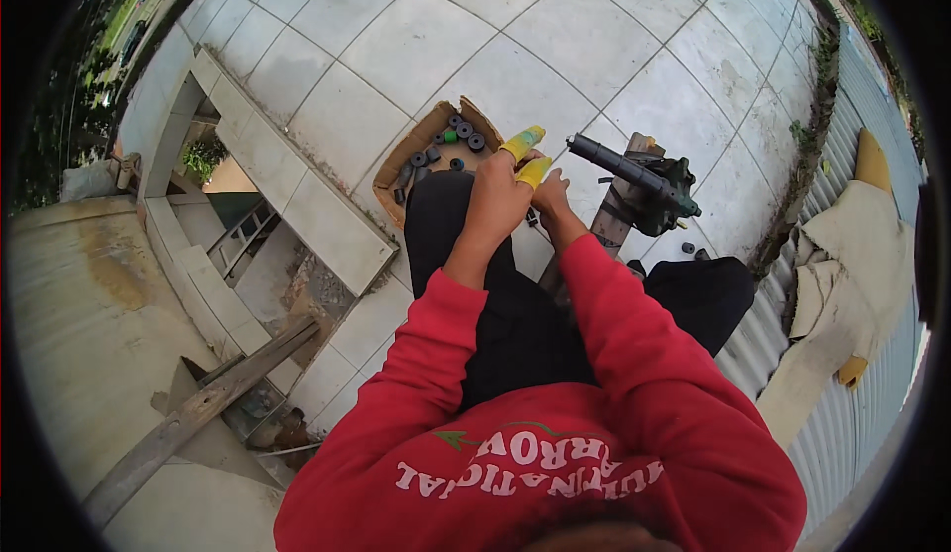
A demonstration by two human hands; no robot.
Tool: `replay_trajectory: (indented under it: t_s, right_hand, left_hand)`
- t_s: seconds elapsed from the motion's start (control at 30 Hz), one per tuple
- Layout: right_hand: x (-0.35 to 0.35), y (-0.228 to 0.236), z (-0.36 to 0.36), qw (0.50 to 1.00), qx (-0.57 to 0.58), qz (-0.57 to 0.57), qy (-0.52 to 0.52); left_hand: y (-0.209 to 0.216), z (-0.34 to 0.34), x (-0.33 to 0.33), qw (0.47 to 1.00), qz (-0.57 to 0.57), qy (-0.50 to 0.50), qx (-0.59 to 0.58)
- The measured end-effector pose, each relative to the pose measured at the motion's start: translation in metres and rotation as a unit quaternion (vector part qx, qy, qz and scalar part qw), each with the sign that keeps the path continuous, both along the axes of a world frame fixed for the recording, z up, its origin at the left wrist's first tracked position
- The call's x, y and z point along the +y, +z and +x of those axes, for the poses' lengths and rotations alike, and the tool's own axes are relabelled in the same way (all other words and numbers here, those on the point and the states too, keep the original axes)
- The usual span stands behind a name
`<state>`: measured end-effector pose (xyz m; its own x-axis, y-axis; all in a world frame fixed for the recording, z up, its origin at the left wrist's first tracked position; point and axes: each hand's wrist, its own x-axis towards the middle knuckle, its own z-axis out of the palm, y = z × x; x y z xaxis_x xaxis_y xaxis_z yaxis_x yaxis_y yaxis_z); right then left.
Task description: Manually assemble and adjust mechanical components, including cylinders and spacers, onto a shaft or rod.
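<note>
Left hand [495, 200]: we pinch a small part at frame centre, two fingers taped yellow.
Right hand [551, 195]: closed on the same part.
Cardboard tray [421, 141]: just above.
Risk: it may slip and roll across the tiles [515, 17].

You are working in even, diffuse daylight; the tiles [555, 47] read bright but without glare. Shadows are soft and short, falling close under the cardboard tray [421, 146] and the red sleeves [614, 334]. Detail is sharp near the tray and softens outward from it. Straight tile joints bow strongly away from the tray, and a black circular vignette closes the corners. The greenery beyond the tiles is slightly blurred.
</note>
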<state>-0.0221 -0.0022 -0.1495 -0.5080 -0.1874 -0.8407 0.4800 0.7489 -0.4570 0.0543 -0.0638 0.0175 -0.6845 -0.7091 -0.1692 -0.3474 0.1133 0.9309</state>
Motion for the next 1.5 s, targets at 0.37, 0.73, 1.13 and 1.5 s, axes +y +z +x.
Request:
replay_trajectory:
  t_s: [0.37,0.73,1.13,1.5]
  right_hand:
    - [0.137,0.138,0.003,0.852,0.243,-0.461,-0.052]
    - [0.146,0.137,-0.013,0.841,0.244,-0.429,-0.222]
    - [0.124,0.136,-0.039,0.787,0.140,-0.471,-0.373]
    - [0.123,0.133,-0.041,0.794,0.172,-0.461,-0.355]
  left_hand:
    - [0.011,-0.024,0.049,0.956,0.209,-0.144,0.150]
    - [0.020,-0.063,0.058,0.962,0.086,-0.117,0.231]
    - [0.041,-0.139,0.006,0.935,0.124,-0.332,0.026]
    - [0.042,-0.148,0.017,0.927,0.071,-0.365,0.042]
